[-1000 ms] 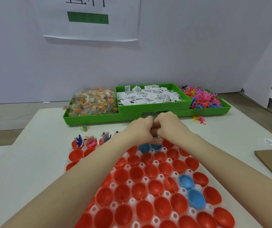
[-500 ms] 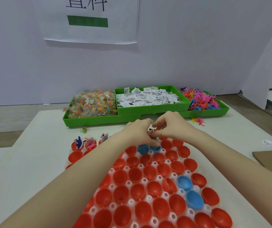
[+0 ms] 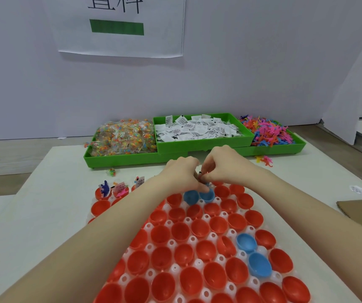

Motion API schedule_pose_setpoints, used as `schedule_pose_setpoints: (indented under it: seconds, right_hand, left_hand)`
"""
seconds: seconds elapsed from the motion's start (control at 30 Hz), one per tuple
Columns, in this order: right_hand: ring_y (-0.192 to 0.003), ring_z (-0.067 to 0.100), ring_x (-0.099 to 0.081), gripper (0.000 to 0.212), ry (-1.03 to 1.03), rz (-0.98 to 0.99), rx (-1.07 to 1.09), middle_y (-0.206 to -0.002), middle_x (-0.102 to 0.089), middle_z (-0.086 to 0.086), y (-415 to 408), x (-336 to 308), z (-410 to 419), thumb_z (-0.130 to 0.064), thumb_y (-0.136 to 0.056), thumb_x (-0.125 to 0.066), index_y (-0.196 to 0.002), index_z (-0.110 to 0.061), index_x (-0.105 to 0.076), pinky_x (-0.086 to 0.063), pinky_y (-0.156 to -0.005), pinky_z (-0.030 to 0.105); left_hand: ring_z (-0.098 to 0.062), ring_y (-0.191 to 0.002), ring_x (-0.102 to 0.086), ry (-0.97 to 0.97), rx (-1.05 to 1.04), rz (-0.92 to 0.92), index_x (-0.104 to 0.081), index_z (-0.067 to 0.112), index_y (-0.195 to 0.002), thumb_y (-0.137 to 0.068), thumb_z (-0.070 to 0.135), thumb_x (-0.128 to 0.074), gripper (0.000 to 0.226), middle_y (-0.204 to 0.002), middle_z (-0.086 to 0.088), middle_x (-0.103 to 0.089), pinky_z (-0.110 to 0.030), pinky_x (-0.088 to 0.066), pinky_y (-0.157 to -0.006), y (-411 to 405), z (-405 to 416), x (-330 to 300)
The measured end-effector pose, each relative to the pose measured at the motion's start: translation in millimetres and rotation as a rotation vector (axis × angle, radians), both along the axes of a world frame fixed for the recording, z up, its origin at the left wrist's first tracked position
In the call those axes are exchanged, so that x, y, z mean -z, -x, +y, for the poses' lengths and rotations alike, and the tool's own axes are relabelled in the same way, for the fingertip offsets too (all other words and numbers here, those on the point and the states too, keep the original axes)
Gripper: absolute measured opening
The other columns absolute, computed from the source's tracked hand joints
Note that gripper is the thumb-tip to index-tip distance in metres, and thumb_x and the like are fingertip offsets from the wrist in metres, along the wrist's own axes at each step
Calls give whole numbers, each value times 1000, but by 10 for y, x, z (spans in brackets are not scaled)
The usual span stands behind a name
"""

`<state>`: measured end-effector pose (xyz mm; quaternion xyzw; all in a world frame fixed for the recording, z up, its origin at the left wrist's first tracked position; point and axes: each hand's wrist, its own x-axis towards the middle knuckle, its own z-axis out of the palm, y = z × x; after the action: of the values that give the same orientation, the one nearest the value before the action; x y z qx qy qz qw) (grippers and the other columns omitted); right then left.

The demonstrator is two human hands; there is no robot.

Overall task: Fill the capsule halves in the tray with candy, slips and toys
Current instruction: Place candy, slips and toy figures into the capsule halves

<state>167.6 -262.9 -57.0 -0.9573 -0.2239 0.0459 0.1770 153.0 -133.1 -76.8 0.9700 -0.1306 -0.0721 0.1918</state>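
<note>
A white capsule tray (image 3: 197, 262) holds several open red capsule halves (image 3: 199, 226) and a few blue ones (image 3: 207, 196). Both hands meet over the tray's far row. My left hand (image 3: 181, 171) has its fingers curled, one fingertip touching the blue half's rim. My right hand (image 3: 223, 162) pinches a small slip (image 3: 200, 174) between thumb and fingers, right against the left hand. What else the hands hold is hidden. Three far-left halves (image 3: 104, 191) carry a toy and slips.
Green bins stand at the table's far edge: candy packets (image 3: 121, 138) left, white slips (image 3: 197, 127) middle, coloured toys (image 3: 265, 132) right. A loose candy (image 3: 112, 171), a stray toy (image 3: 266, 160) and a slip (image 3: 358, 190) lie on the table. Cardboard (image 3: 361, 212) sits at right.
The two hands were pressed together as fists; now the right hand's fingers have lifted and pinch a slip, while the left hand has lowered toward the blue half.
</note>
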Motion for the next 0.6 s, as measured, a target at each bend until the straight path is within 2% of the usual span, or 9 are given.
schedule_pose_setpoints:
  seconds: [0.07,0.13,0.27,0.4,0.5,0.6]
  right_hand:
    - [-59,21,-57,4,101,14,-46,-61,-63,6,-13,-23,48,-17,-70,-71,-69,-13,-70,-44,-52,27]
    - [-51,18,-50,10,165,20,-45,-52,-54,2,-23,-28,92,-18,-68,-70,-70,-8,-70,-37,-47,23]
    - [-49,14,-46,8,191,38,34,-54,-50,-1,-46,-40,140,-16,-68,-70,-70,-9,-65,-35,-45,22]
    - [-47,16,-37,31,252,89,-7,-52,-42,3,-44,-5,138,-12,-78,-63,-54,-12,-43,-27,-44,25]
    - [-52,19,-36,29,186,166,-20,-55,-44,5,-28,-18,71,-15,-83,-61,-57,-10,-50,-28,-48,29]
    - [-59,17,-43,15,65,231,-11,-68,-56,10,8,-65,-8,-22,-81,-66,-78,-8,-68,-34,-50,24]
  left_hand:
    - [-22,-98,-60,-23,8,-22,-57,11,-112,-73,38,-74,51,-107,-4,-68,-36,-45,-86,-14,-4,4]
    - [-23,-99,-60,-40,10,-44,-57,10,-111,-72,38,-75,50,-106,-5,-67,-35,-45,-84,-22,-9,15]
    - [-24,-99,-60,-53,24,-82,-57,11,-113,-73,39,-74,52,-106,-5,-67,-36,-45,-84,-32,-9,35]
    - [-24,-99,-60,-57,29,-90,-58,10,-110,-75,38,-72,48,-106,-5,-67,-34,-44,-82,-44,-13,48]
    - [-24,-99,-59,-88,36,-86,-59,10,-109,-79,40,-68,44,-107,-4,-67,-33,-41,-79,-44,-19,56]
    - [-24,-99,-59,-130,56,-79,-61,12,-109,-81,42,-65,42,-107,-4,-66,-32,-39,-77,-40,-24,48]
